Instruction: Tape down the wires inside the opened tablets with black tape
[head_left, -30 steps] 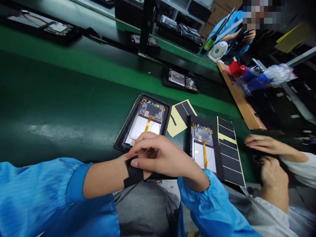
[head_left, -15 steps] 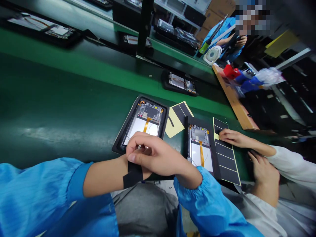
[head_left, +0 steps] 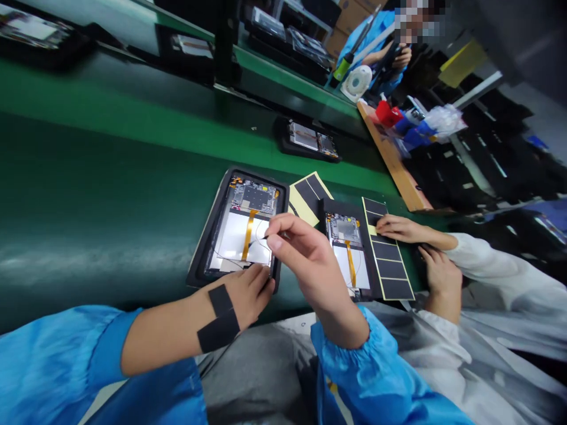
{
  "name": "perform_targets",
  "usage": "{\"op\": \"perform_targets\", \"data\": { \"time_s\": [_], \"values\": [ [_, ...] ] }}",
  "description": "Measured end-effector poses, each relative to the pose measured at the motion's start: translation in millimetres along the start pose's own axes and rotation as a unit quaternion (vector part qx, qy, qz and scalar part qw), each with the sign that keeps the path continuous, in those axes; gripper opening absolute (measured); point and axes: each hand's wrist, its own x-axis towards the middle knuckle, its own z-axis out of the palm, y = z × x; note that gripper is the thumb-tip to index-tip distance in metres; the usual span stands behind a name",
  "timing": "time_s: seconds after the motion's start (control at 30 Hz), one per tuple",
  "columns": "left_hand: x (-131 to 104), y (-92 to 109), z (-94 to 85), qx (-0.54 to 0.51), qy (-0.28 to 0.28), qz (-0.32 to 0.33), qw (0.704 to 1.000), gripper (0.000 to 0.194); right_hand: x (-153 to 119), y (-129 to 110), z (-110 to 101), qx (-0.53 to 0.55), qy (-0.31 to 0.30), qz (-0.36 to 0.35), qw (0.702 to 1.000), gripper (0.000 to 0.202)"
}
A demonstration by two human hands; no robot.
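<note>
Ok, tablet (head_left: 233,236) beside R hand (head_left: 316,265), btm edge under L hand (head_left: 248,295)

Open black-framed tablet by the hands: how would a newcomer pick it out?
On the dark green workbench, find the left hand, black patches on its wrist. It rests at the lower edge of the open tablet. Unlike the similar neighbouring tablet on the right, this one has the right hand over it.

Our left hand (head_left: 251,295) low, palm down, fingers bent. Our right hand (head_left: 310,254) higher, thumb and pointer finger pinched close.
</note>
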Motion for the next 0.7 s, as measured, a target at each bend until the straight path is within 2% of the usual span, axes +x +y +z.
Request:
{"op": "perform_targets", "data": {
  "time_s": [0.1,0.17,0.27,0.37,0.43,0.57,0.7],
  "values": [
    [-10.5,-14.3,-6.6,0.006,0.017,0.042,0.999,0.048,-24.9,17.8,-9.6,0.13,0.058,0.133,0.981,0.018],
    [-15.4,-22.7,-9.8,-0.01,0.044,0.058,0.997,0.036,-44.3,29.4,-12.2,0.234,0.08,0.211,0.946,0.028],
    [-19.5,-28.5,-10.6,-0.018,0.087,0.071,0.993,0.025,-68.2,42.1,-10.6,0.366,0.085,0.272,0.886,0.033],
    [-23.2,-28.2,-6.3,-0.007,0.127,0.083,0.988,0.024,-81.7,51.4,-6.3,0.45,0.078,0.291,0.841,0.035],
    [-25.8,-27.3,-2.0,0.001,0.139,0.087,0.986,0.025,-85.8,56.9,-3.3,0.476,0.092,0.29,0.825,0.034],
    [-27.8,-27.0,2.3,-0.001,0.132,0.095,0.987,0.026,-89.1,64.7,2.5,0.496,0.108,0.284,0.814,0.032],
    [-24.5,-27.8,-3.3,-0.003,0.138,0.1,0.985,0.026,-91.0,65.0,7.7,0.489,0.12,0.294,0.812,0.037]
  ]
}}
